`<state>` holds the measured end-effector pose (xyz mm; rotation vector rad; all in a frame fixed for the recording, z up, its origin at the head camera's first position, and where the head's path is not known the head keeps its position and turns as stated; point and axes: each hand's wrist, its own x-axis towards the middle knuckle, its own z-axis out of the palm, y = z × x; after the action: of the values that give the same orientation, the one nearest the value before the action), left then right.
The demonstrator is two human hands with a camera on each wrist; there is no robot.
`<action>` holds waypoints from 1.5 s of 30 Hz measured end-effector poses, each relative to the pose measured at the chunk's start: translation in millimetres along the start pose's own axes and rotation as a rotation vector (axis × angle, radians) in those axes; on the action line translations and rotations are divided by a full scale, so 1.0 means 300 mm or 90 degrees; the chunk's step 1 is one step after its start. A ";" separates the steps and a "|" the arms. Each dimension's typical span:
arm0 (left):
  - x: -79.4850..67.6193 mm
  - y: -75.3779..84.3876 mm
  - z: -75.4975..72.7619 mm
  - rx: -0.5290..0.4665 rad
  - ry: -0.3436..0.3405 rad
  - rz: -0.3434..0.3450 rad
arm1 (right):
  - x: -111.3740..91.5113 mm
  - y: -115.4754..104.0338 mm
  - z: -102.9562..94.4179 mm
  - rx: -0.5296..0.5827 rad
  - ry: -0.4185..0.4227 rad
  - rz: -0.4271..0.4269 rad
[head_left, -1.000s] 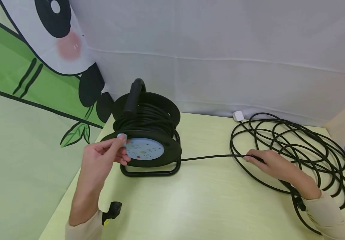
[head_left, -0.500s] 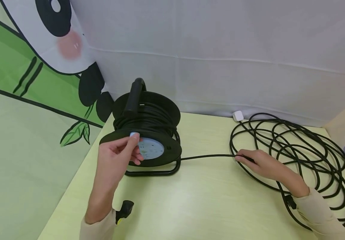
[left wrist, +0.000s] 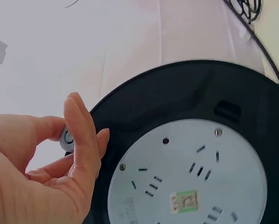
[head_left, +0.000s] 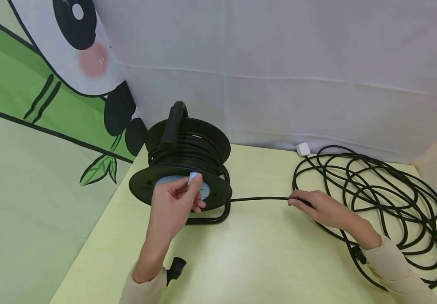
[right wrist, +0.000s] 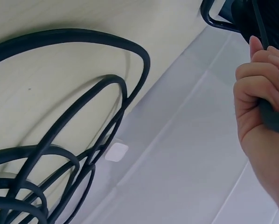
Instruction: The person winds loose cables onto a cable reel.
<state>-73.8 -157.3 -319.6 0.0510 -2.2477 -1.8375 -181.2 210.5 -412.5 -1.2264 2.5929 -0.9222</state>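
A black cable reel (head_left: pixel 140 188) with a carrying handle stands at the table's back left. Wound cable fills its drum, and a pale blue disc (left wrist: pixel 191 172) sits in the front flange. My left hand (head_left: pixel 174 202) pinches a small pale blue crank knob (head_left: pixel 193 176) in front of this disc, covering part of it. From the reel's lower right a black cable (head_left: pixel 258 198) runs to my right hand (head_left: pixel 322 207), whose fingers curl round it. In the right wrist view, the cable passes through the fist (right wrist: pixel 261 88).
Loose cable coils (head_left: pixel 389 169) spread over the table's right side, with a white plug (head_left: pixel 303 149) near the back edge. A grey-white cloth (head_left: pixel 279 42) hangs behind the table (head_left: pixel 237 257). Small black devices (head_left: pixel 176 268) are worn at the wrists.
My left hand has moved right across the reel's front with the knob. My right hand, holding the cable, has come left toward the reel, and some loose coils have shifted with it.
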 end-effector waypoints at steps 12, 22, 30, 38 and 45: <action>-0.008 -0.071 0.121 -0.002 -0.038 -0.011 | 0.046 -0.077 -0.006 0.005 -0.077 0.009; -0.026 -0.200 0.200 0.097 -0.070 -0.033 | 0.055 -0.102 0.021 -0.039 -0.122 -0.009; -0.041 -0.315 0.169 0.176 -0.065 -0.070 | -0.009 -0.061 -0.029 -0.062 -0.102 0.006; -0.068 -0.405 0.075 0.229 -0.007 -0.105 | -0.078 -0.022 -0.098 -0.096 -0.022 0.012; -0.066 -0.437 0.014 0.239 -0.009 -0.118 | -0.114 -0.008 -0.159 -0.130 0.043 0.041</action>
<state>-71.4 -177.4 -450.5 0.3212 -2.6443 -1.4684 -174.2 257.0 -377.6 -1.1676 2.8206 -0.7131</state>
